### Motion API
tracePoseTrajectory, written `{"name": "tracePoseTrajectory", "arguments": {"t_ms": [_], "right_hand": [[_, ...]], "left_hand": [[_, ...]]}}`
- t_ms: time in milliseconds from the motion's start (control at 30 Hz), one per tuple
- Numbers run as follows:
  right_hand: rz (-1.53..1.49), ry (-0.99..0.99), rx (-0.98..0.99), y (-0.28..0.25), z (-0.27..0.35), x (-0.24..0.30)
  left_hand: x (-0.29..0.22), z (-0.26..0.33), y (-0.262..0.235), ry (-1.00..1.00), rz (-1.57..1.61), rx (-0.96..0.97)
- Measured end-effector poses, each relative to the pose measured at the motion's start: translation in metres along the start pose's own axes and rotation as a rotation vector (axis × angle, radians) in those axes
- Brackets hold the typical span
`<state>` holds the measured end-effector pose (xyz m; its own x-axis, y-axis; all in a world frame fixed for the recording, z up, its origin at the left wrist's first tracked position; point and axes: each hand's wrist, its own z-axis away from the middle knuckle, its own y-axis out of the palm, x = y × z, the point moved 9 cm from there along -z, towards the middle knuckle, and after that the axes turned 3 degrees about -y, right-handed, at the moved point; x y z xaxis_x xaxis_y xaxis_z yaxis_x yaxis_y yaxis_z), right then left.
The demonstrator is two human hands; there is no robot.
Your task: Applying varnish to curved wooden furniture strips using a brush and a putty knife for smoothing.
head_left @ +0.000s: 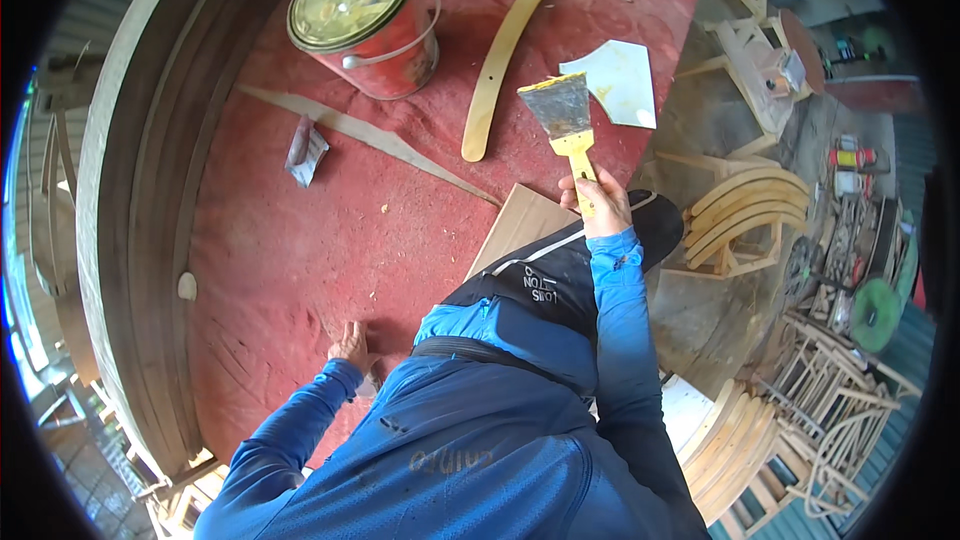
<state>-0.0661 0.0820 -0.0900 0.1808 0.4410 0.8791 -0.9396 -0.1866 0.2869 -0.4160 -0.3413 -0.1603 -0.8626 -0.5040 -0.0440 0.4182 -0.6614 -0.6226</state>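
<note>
My right hand (pixel 598 202) grips the yellow wooden handle of a wide putty knife (pixel 560 110), its blade smeared with yellowish filler and raised over the red surface (pixel 300 240). My left hand (pixel 350 345) rests flat on that red surface near my body, holding nothing. A red metal can (pixel 365 20) with a closed gold lid stands at the far side. A curved pale wooden piece (pixel 505 50) lies just left of the blade. A white scrap sheet (pixel 620 80) lies just right of it.
A large curved dark wooden frame (pixel 140 200) bounds the red surface on the left. A folded sandpaper scrap (pixel 305 150), a thin wooden strip (pixel 380 140) and a flat board (pixel 520 225) lie on it. Stacked curved chair parts (pixel 740 210) fill the floor on the right.
</note>
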Motion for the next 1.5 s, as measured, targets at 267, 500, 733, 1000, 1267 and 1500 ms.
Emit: {"name": "tracePoseTrajectory", "arguments": {"t_ms": [267, 500, 733, 1000, 1267, 1500], "right_hand": [[-0.052, -0.056, 0.114, 0.016, 0.000, 0.003], [-0.064, -0.101, -0.058, -0.006, 0.009, 0.006], [0.054, -0.355, -0.180, 0.013, 0.022, 0.027], [-0.246, -0.376, -0.432, -0.031, 0.125, 0.063], [0.108, -0.556, -1.024, -0.115, 0.321, 0.073], [-0.097, -0.387, -1.408, -0.074, 0.474, -0.020]], "left_hand": [[0.018, -0.065, -0.072, 0.257, -0.026, 0.243], [-0.039, -0.056, -0.367, 0.190, 0.443, 0.175], [-0.187, -0.042, -0.321, 0.801, 1.012, 0.196], [-0.441, 0.028, -0.199, 1.096, 1.277, 0.673], [-0.547, 0.137, -0.115, 1.406, 0.578, 0.926], [-0.544, 0.183, 0.044, 0.788, 0.348, 1.408]]}}
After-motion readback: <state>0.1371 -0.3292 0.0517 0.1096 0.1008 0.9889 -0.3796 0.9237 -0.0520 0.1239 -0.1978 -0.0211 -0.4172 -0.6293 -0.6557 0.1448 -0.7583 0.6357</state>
